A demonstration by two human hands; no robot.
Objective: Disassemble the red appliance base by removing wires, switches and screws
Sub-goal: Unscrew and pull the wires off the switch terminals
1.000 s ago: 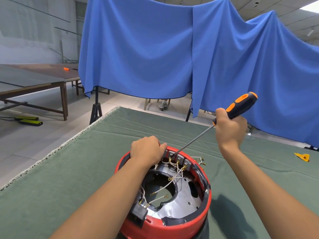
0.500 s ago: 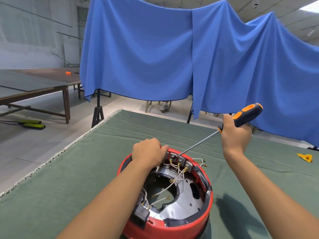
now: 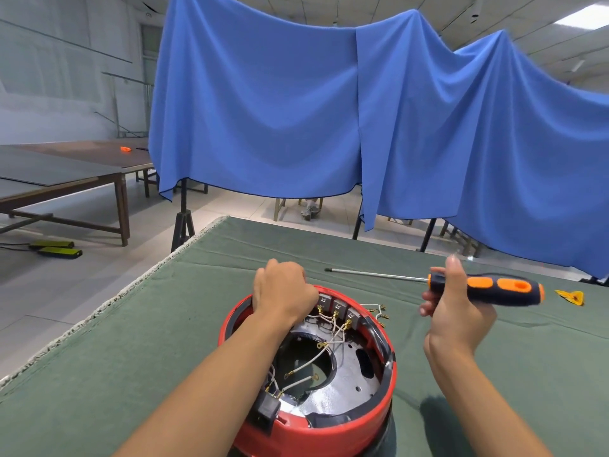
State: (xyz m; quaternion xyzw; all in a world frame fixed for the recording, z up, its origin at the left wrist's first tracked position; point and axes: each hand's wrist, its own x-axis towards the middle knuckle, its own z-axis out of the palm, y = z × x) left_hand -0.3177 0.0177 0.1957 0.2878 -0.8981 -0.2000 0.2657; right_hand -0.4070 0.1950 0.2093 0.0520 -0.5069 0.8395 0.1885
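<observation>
**Head view: red base on green cloth, screwdriver lifted clear**

Head camera looks down on a counter (image 3: 138, 351) covered in a matte green felt-like cloth with a frayed pale edge on the left. Near its front sits the red appliance base (image 3: 333, 423), a round glossy plastic shell, open side up. Inside lies a silvery, speckled metal plate (image 3: 349, 384) with a large round hole and smaller slots. Thin white wires (image 3: 329, 341) with small brass ring terminals loop across the plate and run up to a row of dark, boxy switches (image 3: 339, 306) set along the far inner rim. A few loose wire ends hang over the rim on the right.

The left hand (image 3: 283, 295) rests on the far left rim of the base, its grip clenched over the edge just beside the switches. The right hand (image 3: 458, 311) is raised to the right of the base, its grip closed around the screwdriver (image 3: 487, 290) near the collar, forefinger pointing up. The tool has a chunky black and orange rubbery handle and a slim steel shaft; it lies roughly level, tip pointing left, apart from the base.

A small yellow piece (image 3: 571, 296) lies on the cloth at the far right. Behind the counter hangs a draped blue cloth (image 3: 296, 110) in soft folds.
</observation>
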